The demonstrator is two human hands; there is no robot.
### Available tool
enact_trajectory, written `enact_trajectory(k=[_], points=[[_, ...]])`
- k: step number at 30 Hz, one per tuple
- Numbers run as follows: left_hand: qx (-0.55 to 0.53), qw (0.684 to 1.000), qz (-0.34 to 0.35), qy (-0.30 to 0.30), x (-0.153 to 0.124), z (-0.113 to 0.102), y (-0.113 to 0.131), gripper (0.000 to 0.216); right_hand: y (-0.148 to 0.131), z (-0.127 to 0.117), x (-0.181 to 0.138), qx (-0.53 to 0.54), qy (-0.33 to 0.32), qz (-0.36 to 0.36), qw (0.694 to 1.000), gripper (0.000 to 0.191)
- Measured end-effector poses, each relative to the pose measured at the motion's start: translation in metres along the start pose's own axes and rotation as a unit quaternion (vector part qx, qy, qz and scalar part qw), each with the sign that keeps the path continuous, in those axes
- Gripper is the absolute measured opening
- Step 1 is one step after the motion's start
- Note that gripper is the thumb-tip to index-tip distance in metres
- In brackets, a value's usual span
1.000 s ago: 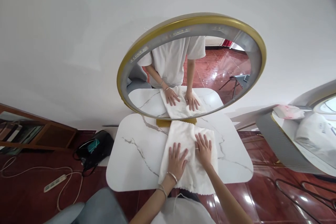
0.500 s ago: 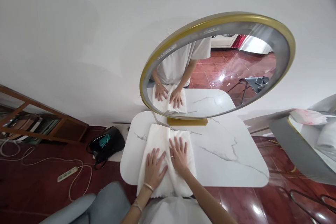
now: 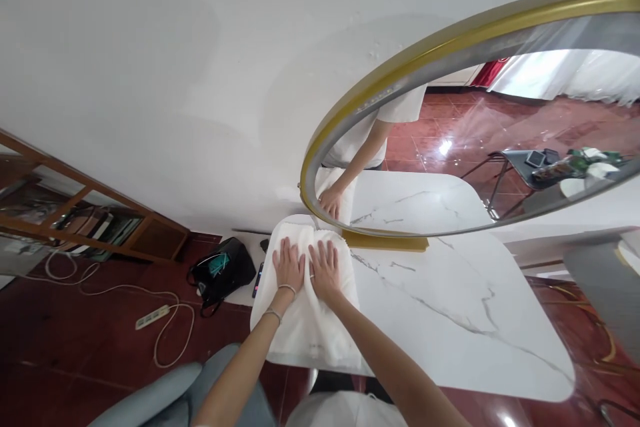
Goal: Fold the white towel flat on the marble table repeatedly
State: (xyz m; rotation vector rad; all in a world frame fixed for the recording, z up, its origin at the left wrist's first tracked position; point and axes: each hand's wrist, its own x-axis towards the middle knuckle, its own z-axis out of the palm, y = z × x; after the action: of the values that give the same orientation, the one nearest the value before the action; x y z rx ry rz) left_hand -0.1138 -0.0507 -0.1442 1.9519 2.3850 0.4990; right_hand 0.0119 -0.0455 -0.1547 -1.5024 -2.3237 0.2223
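Beneath both palms a white towel (image 3: 333, 333) lies on the left end of the white marble-patterned table (image 3: 440, 340). My left hand (image 3: 289, 268) rests flat on the towel's left part, fingers stretched toward the wall. Close beside it, my right hand (image 3: 325, 273) presses flat on the towel too, with a ring on one finger. A fold of cloth runs between the hands. Neither hand grasps anything. Behind the towel stands a large gold-rimmed mirror (image 3: 410, 167) on a gold base (image 3: 385, 241); it reflects one of my arms and part of the towel.
Left of the table are a black bag (image 3: 225, 273) and a phone (image 3: 258, 280). A power strip (image 3: 153, 317) with its cord lies on the red floor. A wooden shelf (image 3: 160, 237) stands by the wall, a grey chair (image 3: 235, 387) at lower left, and a grey surface (image 3: 600, 280) at right.
Both hands and the towel have moved left and toward the wall, onto the table's left end. The view has also shifted, so the mirror appears further right and larger.
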Motion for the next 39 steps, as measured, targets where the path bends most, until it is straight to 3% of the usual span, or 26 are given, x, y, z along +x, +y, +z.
enact_trajectory(k=[7,13,21,26,31,34,39], points=[[0.053,0.997,-0.015,-0.047,0.068,0.004,0.003,0.050,0.007,0.011,0.071,0.006,0.003,0.044,0.999,0.050],[0.059,0.996,-0.009,-0.063,0.099,0.008,0.005,0.048,0.023,0.008,0.108,0.000,-0.052,0.061,0.997,0.047],[0.037,0.998,0.012,-0.051,0.089,0.008,-0.011,0.050,0.031,0.000,0.103,0.007,-0.071,-0.004,0.997,0.049],[0.036,0.999,-0.034,-0.013,0.039,0.003,-0.031,0.051,0.025,-0.002,0.068,0.005,-0.060,-0.122,0.991,0.056],[0.036,0.999,-0.031,0.020,-0.003,0.003,-0.037,0.051,0.023,0.003,0.041,0.005,-0.034,-0.119,0.992,0.058],[0.035,0.999,-0.028,0.010,0.012,0.004,-0.032,0.052,0.025,0.005,0.052,-0.002,-0.034,-0.084,0.996,0.056],[0.030,0.999,-0.024,-0.039,0.076,0.007,-0.021,0.053,0.029,0.005,0.103,-0.006,-0.089,-0.002,0.996,0.057]])
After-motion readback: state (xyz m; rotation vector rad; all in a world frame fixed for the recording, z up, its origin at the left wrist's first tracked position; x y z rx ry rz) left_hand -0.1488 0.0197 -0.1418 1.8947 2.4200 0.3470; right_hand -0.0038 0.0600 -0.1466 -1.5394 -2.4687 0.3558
